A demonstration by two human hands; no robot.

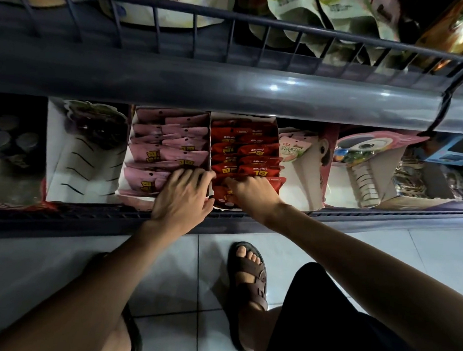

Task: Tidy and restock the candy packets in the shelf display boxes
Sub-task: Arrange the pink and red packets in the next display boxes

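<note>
Two white display boxes stand side by side on the low shelf. The left one (123, 175) holds rows of pink candy packets (156, 152). The right one (277, 129) holds rows of red candy packets (242, 151). My left hand (182, 197) lies over the front pink packets at the wall between the boxes, fingers spread and slightly bent. My right hand (251, 192) reaches into the front of the red box, its fingers curled on a front red packet (274, 184). Its fingertips are hidden among the packets.
A nearly bare white box (73, 153) stands to the left, with a dark purple pouch at its back. Right of the red box are a box with one pale green packet (290, 149) and a pink cartoon box (371, 147). A grey shelf rail (229, 86) overhangs. Tiled floor and my sandalled foot (249, 273) lie below.
</note>
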